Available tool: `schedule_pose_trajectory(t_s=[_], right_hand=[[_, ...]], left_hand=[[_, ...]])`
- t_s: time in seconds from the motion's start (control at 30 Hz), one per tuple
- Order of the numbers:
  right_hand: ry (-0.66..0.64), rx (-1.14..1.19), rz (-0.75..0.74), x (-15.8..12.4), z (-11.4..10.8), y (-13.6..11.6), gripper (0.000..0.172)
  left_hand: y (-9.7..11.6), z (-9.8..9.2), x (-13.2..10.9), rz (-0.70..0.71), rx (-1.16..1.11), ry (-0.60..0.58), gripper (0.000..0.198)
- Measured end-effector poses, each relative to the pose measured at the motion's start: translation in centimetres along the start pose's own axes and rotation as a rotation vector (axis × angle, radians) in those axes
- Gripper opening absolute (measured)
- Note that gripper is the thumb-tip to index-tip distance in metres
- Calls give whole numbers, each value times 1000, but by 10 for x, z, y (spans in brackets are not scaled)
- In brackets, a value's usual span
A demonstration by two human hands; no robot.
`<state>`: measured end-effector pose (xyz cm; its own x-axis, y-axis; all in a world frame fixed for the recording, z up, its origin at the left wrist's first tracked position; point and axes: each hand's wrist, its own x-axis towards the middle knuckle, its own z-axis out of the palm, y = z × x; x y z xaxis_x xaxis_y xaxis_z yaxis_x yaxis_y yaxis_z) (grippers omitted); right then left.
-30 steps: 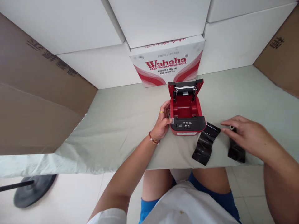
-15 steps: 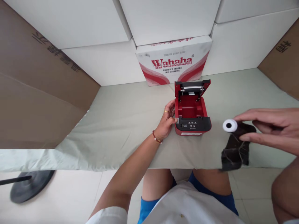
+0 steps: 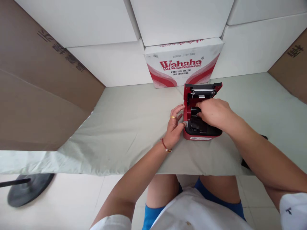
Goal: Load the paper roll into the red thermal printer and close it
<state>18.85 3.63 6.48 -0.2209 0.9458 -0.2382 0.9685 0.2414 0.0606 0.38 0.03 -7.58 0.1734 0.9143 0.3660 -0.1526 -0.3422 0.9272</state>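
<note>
A red and black receipt printer [image 3: 202, 135] stands on the cloth with its lid [image 3: 203, 86] raised. My left hand [image 3: 176, 126] is closed against its left side, thumb on the grey tab at the front corner and fingers along the wall. My right hand [image 3: 213, 111] reaches into the compartment, its fingers closed on a small paper roll [image 3: 195, 111] with a dark outer layer. Dark glossy sheet [image 3: 201, 125] from the roll appears to lie over the printer's front panel. The back of my right hand hides most of the roll and its fingertips.
A black flat thing [image 3: 245, 164] lies partly hidden under my right forearm. A Wahaha water carton [image 3: 182, 65] stands behind the printer against white boxes [image 3: 107, 64]. Brown cartons flank the cloth-covered table [image 3: 134, 127], left [image 3: 48, 105] and right [image 3: 292, 64].
My right hand has carried the paper roll leftward from beside the printer into its open compartment. My left hand keeps its place on the printer. The view has shifted slightly.
</note>
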Motion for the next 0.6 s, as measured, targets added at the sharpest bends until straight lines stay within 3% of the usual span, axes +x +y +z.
schedule_pose_trajectory(t_s=[0.1, 0.23, 0.33, 0.43, 0.5, 0.6], right_hand=[[20, -8, -20, 5, 2, -3, 35], [36, -34, -22, 10, 4, -5, 34], [61, 10, -64, 3, 3, 0, 38], [115, 297, -236, -19, -4, 14, 33], [270, 559, -249, -33, -10, 25, 29], [738, 739, -47, -38, -12, 42, 35]], left_hand=[[15, 1, -8, 234, 276, 89, 38], [28, 2, -15, 531, 591, 38, 29], [31, 4, -16, 577, 661, -22, 28], [32, 6, -18, 609, 647, -57, 30], [33, 9, -20, 643, 653, -95, 34], [36, 17, -23, 681, 641, -156, 48]])
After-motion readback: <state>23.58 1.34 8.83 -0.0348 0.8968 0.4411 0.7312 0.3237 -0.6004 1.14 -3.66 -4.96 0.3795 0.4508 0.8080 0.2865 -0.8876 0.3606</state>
